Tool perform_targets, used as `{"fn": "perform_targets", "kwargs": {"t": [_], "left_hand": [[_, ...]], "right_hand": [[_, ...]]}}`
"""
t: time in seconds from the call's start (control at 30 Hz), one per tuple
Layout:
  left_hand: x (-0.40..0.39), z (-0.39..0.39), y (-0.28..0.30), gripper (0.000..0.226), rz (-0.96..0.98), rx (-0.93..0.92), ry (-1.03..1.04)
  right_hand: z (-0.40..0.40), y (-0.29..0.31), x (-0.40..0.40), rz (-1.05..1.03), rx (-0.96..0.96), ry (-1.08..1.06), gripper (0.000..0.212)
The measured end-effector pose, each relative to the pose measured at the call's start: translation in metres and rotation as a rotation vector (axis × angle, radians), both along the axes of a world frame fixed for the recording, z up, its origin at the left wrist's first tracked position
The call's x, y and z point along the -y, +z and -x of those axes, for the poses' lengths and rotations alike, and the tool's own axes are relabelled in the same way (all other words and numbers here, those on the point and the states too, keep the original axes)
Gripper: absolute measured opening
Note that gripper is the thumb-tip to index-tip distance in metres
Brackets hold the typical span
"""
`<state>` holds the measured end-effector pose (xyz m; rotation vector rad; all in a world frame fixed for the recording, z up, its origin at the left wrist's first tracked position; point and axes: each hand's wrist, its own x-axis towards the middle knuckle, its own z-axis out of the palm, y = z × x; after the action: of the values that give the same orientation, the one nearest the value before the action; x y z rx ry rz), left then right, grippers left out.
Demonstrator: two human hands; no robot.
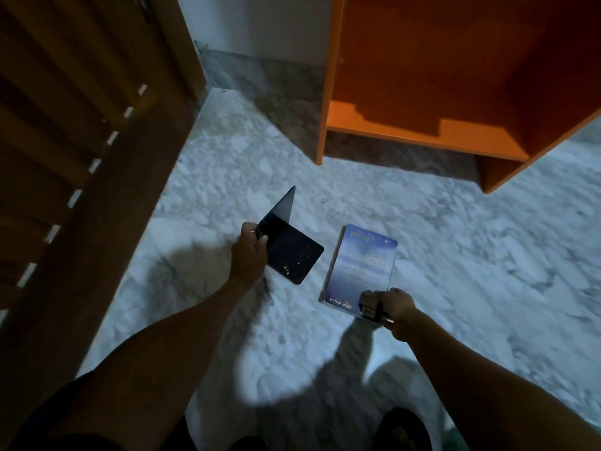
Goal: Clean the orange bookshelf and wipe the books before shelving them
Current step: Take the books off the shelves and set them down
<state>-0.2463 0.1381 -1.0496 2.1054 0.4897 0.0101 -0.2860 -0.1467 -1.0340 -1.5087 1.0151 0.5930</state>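
One blue book [361, 265] on floor; left hand [248, 255] holds one (possibly metal) bookend [289, 245].

Floor [247, 177]: pale marbled stone, dimly lit, with dark shadows cast across the near part. Skirting [260, 73]: darker mottled stone along the base of a white wall [247, 24]. Brown slatted wooden door [65, 102] at left.

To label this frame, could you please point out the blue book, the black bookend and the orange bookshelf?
blue book [361, 265]: head view, middle of its cover.
black bookend [292, 255]: head view, its flat plate.
orange bookshelf [422, 133]: head view, bare bottom shelf board.
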Motion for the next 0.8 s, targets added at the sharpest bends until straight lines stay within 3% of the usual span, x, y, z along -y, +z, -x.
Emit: {"fn": "perform_targets", "kwargs": {"t": [0.17, 0.27, 0.33, 0.43, 0.63, 0.73, 0.8], "left_hand": [[-0.020, 0.002, 0.042, 0.021, 0.088, -0.032, -0.148], [-0.041, -0.007, 0.083, 0.040, 0.195, -0.103, -0.294], [-0.050, -0.021, 0.113, 0.039, 0.187, -0.069, -0.338], [-0.049, -0.062, 0.172, 0.037, 0.136, 0.045, -0.362], [0.035, -0.156, 0.305, 0.052, 0.226, 0.232, -0.399], [0.089, -0.199, 0.348, 0.086, 0.332, 0.251, -0.398], [0.127, -0.222, 0.371, 0.085, 0.316, 0.209, -0.424]], "right_hand": [[-0.014, 0.046, 0.011, 0.039, 0.005, 0.076, 0.007], [-0.039, 0.090, 0.020, 0.096, 0.109, 0.132, 0.023], [-0.059, 0.123, 0.029, 0.151, 0.208, 0.166, 0.036], [-0.096, 0.188, 0.046, 0.232, 0.431, 0.178, 0.035], [-0.154, 0.339, 0.089, 0.361, 0.876, 0.045, 0.029], [-0.176, 0.410, 0.111, 0.329, 1.016, -0.069, 0.033], [-0.190, 0.460, 0.124, 0.250, 1.108, -0.188, 0.041]]}}
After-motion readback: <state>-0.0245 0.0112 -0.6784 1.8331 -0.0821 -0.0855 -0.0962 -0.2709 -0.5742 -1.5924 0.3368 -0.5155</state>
